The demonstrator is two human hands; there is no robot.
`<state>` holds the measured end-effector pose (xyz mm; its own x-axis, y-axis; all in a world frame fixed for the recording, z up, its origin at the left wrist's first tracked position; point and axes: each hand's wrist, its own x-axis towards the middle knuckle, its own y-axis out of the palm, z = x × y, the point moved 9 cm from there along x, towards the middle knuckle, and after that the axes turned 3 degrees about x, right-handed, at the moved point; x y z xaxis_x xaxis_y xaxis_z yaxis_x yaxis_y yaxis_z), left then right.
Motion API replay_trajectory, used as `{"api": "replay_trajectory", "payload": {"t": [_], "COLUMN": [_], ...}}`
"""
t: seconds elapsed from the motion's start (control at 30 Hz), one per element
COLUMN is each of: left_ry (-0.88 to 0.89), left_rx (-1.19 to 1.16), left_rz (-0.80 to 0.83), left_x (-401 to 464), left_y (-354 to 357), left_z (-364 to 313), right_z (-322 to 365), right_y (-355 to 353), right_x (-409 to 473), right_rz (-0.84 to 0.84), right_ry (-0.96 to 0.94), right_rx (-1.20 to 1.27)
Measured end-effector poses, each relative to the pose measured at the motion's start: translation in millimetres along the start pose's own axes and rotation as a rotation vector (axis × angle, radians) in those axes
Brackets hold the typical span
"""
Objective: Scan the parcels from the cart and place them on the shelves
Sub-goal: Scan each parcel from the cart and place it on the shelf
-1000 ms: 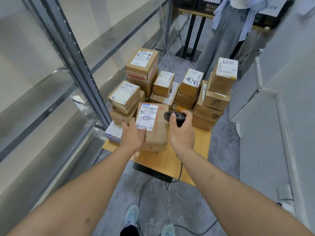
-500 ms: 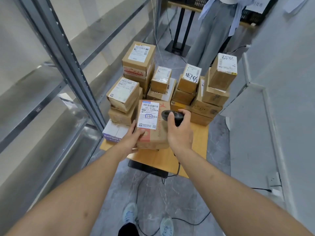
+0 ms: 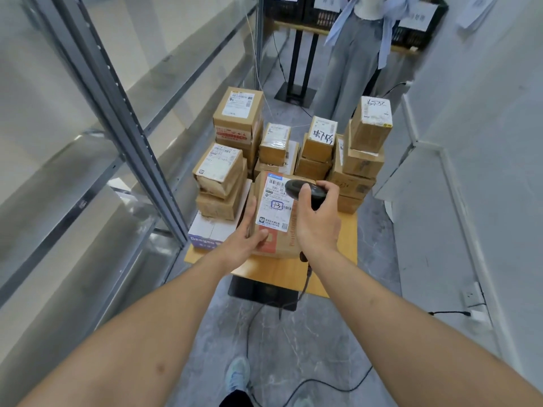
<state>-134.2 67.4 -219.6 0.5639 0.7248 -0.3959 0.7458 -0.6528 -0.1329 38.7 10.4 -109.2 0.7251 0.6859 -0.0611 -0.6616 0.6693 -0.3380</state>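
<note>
A brown cardboard parcel (image 3: 279, 239) with a white shipping label stands tilted at the near edge of the wooden cart (image 3: 346, 230). My left hand (image 3: 245, 233) grips its left side and lower front. My right hand (image 3: 318, 218) holds a black corded barcode scanner (image 3: 302, 189), whose head sits over the upper right part of the label. Behind them several more taped parcels (image 3: 238, 116) are stacked on the cart. Metal shelves (image 3: 97, 160) run along the left.
A person in grey trousers (image 3: 346, 63) stands just beyond the cart. A black stand (image 3: 296, 89) is at the back. The scanner's cable (image 3: 323, 386) trails over the grey floor near my shoe. A white wall (image 3: 484, 171) with a socket bounds the right.
My right hand has brought the scanner left, over the label's upper right. My left hand has slid lower on the parcel's left side.
</note>
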Motion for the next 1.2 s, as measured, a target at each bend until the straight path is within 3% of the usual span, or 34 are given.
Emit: {"api": "replay_trajectory", "payload": {"t": [0.57, 0.83, 1.2], "left_ry": [0.110, 0.156, 0.120], "left_rx": [-0.056, -0.086, -0.092], "left_rz": [-0.435, -0.658, -0.841], "left_x": [-162, -275, -381], "left_y": [51, 33, -42], "left_z": [-20, -3, 42], "right_z": [41, 66, 99], "right_y": [-58, -27, 49], "right_x": [-87, -175, -284], "right_rz": [0.346, 0.560, 0.701], "right_ry": [-0.119, -0.209, -0.292], "right_rx": [0.096, 0.067, 0.083]}}
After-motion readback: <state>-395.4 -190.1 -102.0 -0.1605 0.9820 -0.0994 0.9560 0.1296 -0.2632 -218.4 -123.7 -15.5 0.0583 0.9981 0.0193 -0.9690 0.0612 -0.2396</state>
